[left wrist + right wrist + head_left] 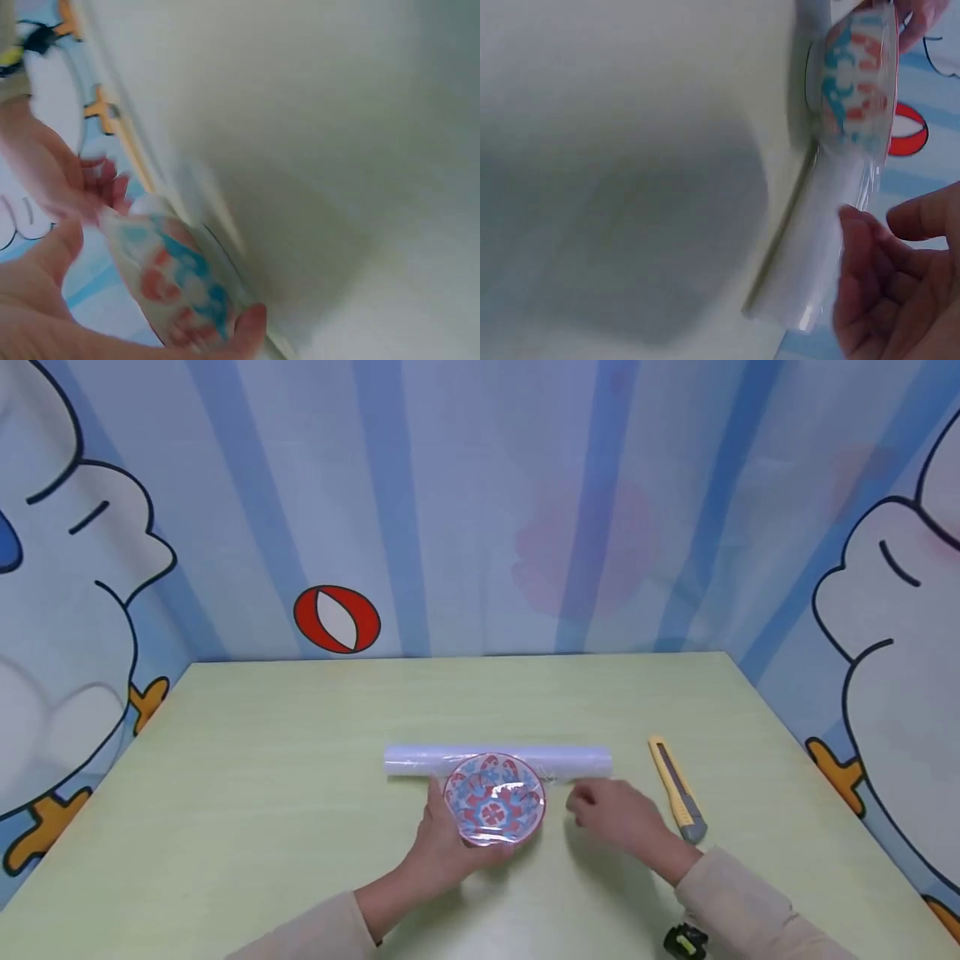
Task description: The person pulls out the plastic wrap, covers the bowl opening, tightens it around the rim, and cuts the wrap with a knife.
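Observation:
A small bowl (495, 799) with a red and blue flower pattern has clear plastic wrap stretched over its top, catching the light. My left hand (455, 837) grips it by the side, fingers and thumb spread around the rim. In the right wrist view the wrapped bowl (855, 82) shows its patterned outer wall, with film trailing at its edge. My right hand (618, 817) hovers to the right of the bowl with loosely curled fingers; the right wrist view shows a gap between thumb and forefinger, nothing held there. Behind the bowl lies a roll of plastic wrap (577, 762).
A yellow and grey utility knife (677, 789) lies right of the roll, close to my right forearm. The pale green table (262, 760) ends at a blue striped backdrop (480, 510) with cartoon figures on both sides.

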The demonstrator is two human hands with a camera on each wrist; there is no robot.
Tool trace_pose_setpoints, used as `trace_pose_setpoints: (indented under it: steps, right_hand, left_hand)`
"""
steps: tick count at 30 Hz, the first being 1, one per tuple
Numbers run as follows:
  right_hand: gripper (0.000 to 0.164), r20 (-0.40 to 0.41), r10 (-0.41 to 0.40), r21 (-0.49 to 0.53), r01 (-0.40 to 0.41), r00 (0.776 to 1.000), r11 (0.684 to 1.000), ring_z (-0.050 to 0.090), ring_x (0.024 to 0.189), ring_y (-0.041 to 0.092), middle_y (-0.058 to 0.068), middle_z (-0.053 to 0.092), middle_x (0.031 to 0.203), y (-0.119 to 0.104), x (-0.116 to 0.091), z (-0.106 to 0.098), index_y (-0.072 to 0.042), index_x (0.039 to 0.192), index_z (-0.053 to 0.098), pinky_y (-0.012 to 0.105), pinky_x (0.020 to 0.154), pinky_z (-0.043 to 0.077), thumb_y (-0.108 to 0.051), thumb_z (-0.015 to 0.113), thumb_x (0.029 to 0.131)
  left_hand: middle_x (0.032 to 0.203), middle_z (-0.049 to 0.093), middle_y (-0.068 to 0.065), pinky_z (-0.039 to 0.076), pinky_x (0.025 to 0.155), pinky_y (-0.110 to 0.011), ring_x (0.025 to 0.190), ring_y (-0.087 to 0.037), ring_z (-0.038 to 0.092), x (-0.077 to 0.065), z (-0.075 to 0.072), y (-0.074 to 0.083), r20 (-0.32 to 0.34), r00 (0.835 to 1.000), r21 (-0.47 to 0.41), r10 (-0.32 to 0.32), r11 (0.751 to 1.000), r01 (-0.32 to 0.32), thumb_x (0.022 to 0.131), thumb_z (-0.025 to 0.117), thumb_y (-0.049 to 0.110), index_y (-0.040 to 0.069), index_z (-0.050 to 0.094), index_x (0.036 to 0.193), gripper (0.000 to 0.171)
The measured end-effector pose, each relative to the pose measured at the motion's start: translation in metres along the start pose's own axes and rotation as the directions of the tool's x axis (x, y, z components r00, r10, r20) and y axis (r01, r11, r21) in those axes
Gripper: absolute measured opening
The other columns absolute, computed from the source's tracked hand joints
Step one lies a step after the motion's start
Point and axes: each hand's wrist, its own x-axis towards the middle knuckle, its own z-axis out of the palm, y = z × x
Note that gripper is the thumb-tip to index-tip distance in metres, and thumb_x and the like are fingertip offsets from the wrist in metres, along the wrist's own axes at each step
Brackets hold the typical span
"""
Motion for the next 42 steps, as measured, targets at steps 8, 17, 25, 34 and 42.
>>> trace_pose_setpoints:
  steps: [8, 17, 25, 34, 42]
  right_hand:
    - [0.051, -0.019, -0.341, -0.343, 0.315, 0.94, 0.885, 0.046, 0.116, 0.04, 0.021, 0.049, 0.127, 0.026, 0.052, -0.016, 0.0, 0.127, 0.047, 0.054, 0.092, 0.041, -0.001, 0.055, 0.077]
    - [0.048, -0.015, -0.356, -0.62, 0.271, 0.934, 0.737, 0.059, 0.084, 0.028, 0.012, 0.061, 0.101, 0.029, 0.056, 0.001, -0.013, 0.126, 0.052, 0.043, 0.073, 0.049, -0.022, 0.067, 0.082]
    - [0.042, -0.041, -0.344, -0.668, 0.23, 0.938, 0.707, 0.048, 0.063, 0.017, 0.008, 0.058, 0.087, 0.022, 0.034, 0.005, -0.01, 0.111, 0.057, 0.029, 0.047, 0.042, -0.038, 0.067, 0.08]
    - [0.045, -0.061, -0.308, -0.63, 0.202, 0.95, 0.75, 0.045, 0.061, 0.016, 0.008, 0.054, 0.082, 0.008, 0.012, 0.019, -0.002, 0.099, 0.058, 0.03, 0.046, 0.041, -0.043, 0.065, 0.08]
    - [0.06, -0.073, -0.245, -0.535, 0.17, 0.967, 0.827, 0.047, 0.056, 0.018, 0.011, 0.052, 0.082, -0.007, -0.006, 0.036, 0.002, 0.117, 0.045, 0.033, 0.044, 0.041, -0.04, 0.065, 0.08]
  left_hand:
    - [0.138, 0.024, -0.032, 0.032, 0.1, -0.06, 0.124, -0.048, 0.028, 0.0, 0.022, 0.009, -0.149, 0.985, -0.04, -0.091, 0.995, 0.086, 0.055, 0.087, 0.032, -0.009, 0.0, 0.141, 0.129]
    - [0.133, 0.032, -0.031, 0.036, 0.1, -0.055, 0.123, -0.045, 0.036, 0.0, 0.02, 0.002, -0.166, 0.985, -0.031, -0.042, 0.999, 0.037, 0.055, 0.088, 0.032, -0.008, 0.003, 0.141, 0.127]
    - [0.128, 0.045, -0.025, 0.035, 0.103, -0.048, 0.119, -0.032, 0.046, 0.018, -0.011, -0.012, -0.006, 0.999, -0.11, 0.045, 0.993, -0.046, 0.064, 0.082, 0.02, -0.007, 0.015, 0.136, 0.102]
    - [0.129, 0.046, -0.015, 0.032, 0.105, -0.051, 0.123, -0.031, 0.042, 0.033, -0.034, -0.018, 0.08, 0.987, -0.029, 0.137, 0.99, -0.135, 0.069, 0.079, 0.013, 0.002, 0.029, 0.139, 0.087]
    - [0.148, 0.031, -0.015, 0.03, 0.108, -0.049, 0.133, -0.033, 0.035, 0.042, -0.052, -0.019, 0.187, 0.981, 0.017, 0.059, 0.998, -0.064, 0.082, 0.068, 0.012, 0.002, 0.015, 0.146, 0.084]
